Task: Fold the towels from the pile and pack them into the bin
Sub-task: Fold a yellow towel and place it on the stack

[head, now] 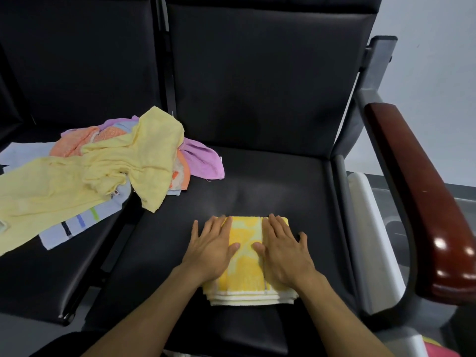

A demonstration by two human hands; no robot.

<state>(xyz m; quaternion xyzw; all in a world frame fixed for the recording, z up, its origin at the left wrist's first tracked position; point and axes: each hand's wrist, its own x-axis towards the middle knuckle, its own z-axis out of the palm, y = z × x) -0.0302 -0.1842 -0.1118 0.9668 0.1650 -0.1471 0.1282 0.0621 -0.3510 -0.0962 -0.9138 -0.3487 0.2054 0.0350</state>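
Towel first: a folded yellow towel (246, 256) with a paler leaf-like pattern lies near the front of the right black seat (257, 176), its stacked layers and white border strips showing along the near edge. Both hands press flat on it — the left hand (213, 251) on its left side, partly over the seat, the right hand (282, 251) on its right side. Fingers of each are straight and slightly spread, thumbs pointing inward toward one another over the cloth, gripping nothing.

To the far left, across the gap between the two seats, sits the pile of unfolded towels (110, 161): a large pale yellow towel (77, 181) draped on top, a purple towel (203, 158) spilling onto the right seat, an orange towel (77, 143) behind, and a light blue striped towel (77, 225) sticking out at the near side. The pile is well apart from the hands.

At the right stand a glossy reddish-brown wooden armrest (422, 202) and, below it, a white plastic edge (371, 233) — whether that is a bin cannot be told.
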